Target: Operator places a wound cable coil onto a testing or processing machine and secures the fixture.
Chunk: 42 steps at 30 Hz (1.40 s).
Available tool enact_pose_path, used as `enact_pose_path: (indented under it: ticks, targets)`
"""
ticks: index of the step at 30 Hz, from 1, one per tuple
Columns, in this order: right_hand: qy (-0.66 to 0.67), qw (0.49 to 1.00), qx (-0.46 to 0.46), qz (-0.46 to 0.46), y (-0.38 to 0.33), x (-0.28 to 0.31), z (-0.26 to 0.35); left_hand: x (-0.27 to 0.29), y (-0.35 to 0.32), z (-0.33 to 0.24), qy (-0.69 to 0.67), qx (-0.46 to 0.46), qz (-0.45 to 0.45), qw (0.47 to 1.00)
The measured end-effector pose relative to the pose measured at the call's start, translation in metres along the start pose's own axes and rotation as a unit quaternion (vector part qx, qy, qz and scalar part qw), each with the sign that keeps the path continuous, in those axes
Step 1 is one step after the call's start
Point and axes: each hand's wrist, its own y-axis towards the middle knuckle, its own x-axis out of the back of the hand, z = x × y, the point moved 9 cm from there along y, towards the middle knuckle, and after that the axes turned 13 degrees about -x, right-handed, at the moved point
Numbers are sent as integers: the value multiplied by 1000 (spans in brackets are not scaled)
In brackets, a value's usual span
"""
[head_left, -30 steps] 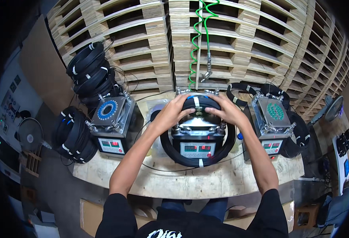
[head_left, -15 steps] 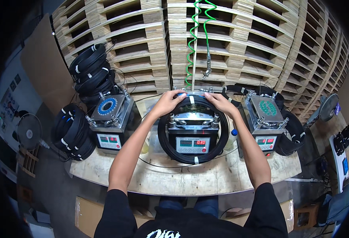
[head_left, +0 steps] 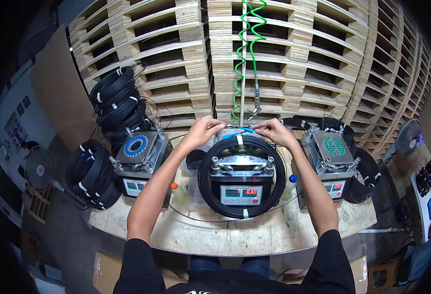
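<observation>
A coil of black cable (head_left: 202, 183), tied with white tape at top and bottom, leans upright against the middle machine (head_left: 240, 195), which has red digits and metal clamp posts. Above the coil's top, my left hand (head_left: 204, 133) is closed in a pinch near a thin dark strand; what its fingertips hold is too small to name. Across from it, my right hand (head_left: 275, 133) pinches the end of a blue piece (head_left: 246, 130), perhaps a sleeve or connector. Another blue strip (head_left: 231, 135) lies just behind the coil's top.
Similar machines stand left (head_left: 136, 148), with a blue ring, and right (head_left: 333, 147), with green dots. Black cable coils (head_left: 93, 171) are stacked at the left. An orange-capped bottle (head_left: 178, 193) stands left of the coil. An air nozzle (head_left: 256, 100) hangs from a green spiral hose before wooden pallets.
Both hands have come off the coil's top edge and now pinch above it, the right one at a blue piece. The view has shifted slightly, so everything sits lower.
</observation>
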Motion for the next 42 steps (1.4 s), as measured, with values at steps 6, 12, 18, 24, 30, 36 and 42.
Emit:
enact_pose_path:
  ticks: [6,12,18,24,30,36,42]
  targets:
    - [-96,995,16,-35,-3,9,22,-11,13,-4,-8,-63,108,992]
    - [-169,985,-18,19,7,3,44,-11,39,-44,79,-162,140,974]
    - [-282,958,-42,3,14,28,56,21,49,-17,35,-173,110,978]
    - [-268,958,93,-33,21,34,43,19,51,-24,163,-131,168,963]
    - [-352,934,62,-11,24,7,50,0,48,-4,146,-153,141,967]
    - [-415,908,63,-14,36,-6,39,-22,57,6,155,-158,171,960]
    - [-447,886,121,-2,41,-14,41,-30,58,14,156,-164,178,958]
